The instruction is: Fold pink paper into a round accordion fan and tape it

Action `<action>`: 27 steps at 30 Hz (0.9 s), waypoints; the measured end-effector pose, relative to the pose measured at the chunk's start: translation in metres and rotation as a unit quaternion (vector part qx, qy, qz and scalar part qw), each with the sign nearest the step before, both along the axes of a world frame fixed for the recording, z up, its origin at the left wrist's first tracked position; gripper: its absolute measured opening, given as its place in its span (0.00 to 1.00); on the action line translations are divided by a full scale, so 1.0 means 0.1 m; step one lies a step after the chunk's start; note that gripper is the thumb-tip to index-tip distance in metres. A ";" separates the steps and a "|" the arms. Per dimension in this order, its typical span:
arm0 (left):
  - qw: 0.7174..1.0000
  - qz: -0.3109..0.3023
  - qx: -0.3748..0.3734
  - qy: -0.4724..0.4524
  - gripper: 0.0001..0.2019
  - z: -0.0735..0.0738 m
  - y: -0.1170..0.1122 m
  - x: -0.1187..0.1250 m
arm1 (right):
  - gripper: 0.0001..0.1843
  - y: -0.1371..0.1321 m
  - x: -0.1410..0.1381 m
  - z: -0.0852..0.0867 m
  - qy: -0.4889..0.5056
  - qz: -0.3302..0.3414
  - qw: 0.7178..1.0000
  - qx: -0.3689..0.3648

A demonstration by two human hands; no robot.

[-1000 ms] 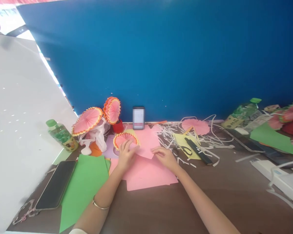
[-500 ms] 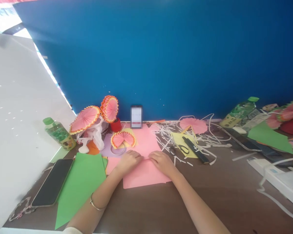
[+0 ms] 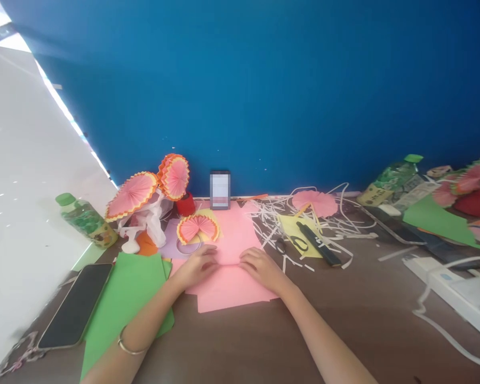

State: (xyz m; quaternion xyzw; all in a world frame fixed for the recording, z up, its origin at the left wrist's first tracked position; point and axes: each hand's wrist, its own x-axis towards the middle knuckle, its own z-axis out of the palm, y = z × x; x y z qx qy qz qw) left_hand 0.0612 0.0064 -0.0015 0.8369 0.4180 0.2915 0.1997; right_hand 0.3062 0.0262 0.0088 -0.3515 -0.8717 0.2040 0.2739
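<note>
A pink paper sheet [image 3: 232,290] lies on the table under both hands, with a narrow fold line running across it between them. At the left end of that fold, my left hand [image 3: 200,264] is closed on the paper, its fingers curled and pressed down. My right hand [image 3: 260,266] pinches the right end, fingertips together. More pink paper [image 3: 238,224] stretches out behind the fold. A pink fan-folded paper piece with yellow and orange edging [image 3: 198,228] rests just beyond my left hand, beside a tape roll [image 3: 188,246].
Green sheets [image 3: 124,282] and a phone [image 3: 77,306] lie left, near a bottle [image 3: 86,220] and pleated flowers [image 3: 132,196]. A small screen [image 3: 220,190] leans on the blue wall. Scissors [image 3: 300,244], a black cutter [image 3: 318,244] and paper strips [image 3: 270,221] lie right, before a power strip [image 3: 452,290].
My left hand has slid left along the fold, widening the gap between my hands. The right hand stays nearly in place. The camera view has shifted slightly.
</note>
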 end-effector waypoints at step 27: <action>0.977 0.144 0.130 0.094 0.05 -0.11 0.07 -0.06 | 0.06 0.16 -0.17 -0.13 -0.085 -0.175 0.981 -0.011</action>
